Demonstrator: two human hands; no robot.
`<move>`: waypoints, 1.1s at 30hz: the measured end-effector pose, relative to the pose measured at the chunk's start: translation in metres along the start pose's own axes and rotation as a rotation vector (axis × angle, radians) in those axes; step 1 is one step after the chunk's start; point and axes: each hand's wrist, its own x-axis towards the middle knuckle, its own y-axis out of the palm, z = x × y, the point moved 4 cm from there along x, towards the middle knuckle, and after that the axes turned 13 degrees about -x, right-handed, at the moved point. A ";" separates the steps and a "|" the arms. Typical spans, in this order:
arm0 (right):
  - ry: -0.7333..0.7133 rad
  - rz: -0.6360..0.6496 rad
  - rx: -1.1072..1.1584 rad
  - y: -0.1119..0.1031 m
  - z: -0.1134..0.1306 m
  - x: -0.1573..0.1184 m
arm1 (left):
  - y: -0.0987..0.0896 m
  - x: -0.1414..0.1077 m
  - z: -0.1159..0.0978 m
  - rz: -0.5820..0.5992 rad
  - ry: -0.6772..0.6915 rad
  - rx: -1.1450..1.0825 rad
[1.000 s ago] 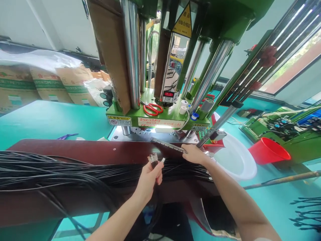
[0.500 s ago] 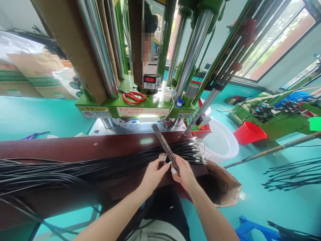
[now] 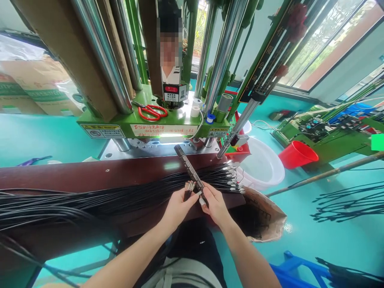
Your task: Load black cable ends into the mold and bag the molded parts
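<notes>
Left fingers [image 3: 192, 200] are closed narrow around 1 small bundle of silver metal tips [image 3: 189, 186]; right fingers [image 3: 211, 193] grip the lower end of 1 long, dark, slotted metal bar [image 3: 191, 169]. Both hands are close together, so bar and tips lie side by side, probably good for work between them. Below the bar, black thin cables [image 3: 114, 202] lie along the dark-red table [image 3: 141, 163]. Behind, the green press [image 3: 124, 120] has red handwriting, unreadable for me; its black panel [image 3: 260, 69] shows "限公司". I can read no brand.
</notes>
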 end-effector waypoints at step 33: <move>-0.007 -0.070 -0.042 -0.002 0.000 -0.006 | -0.018 0.000 -0.036 -0.177 0.069 -0.131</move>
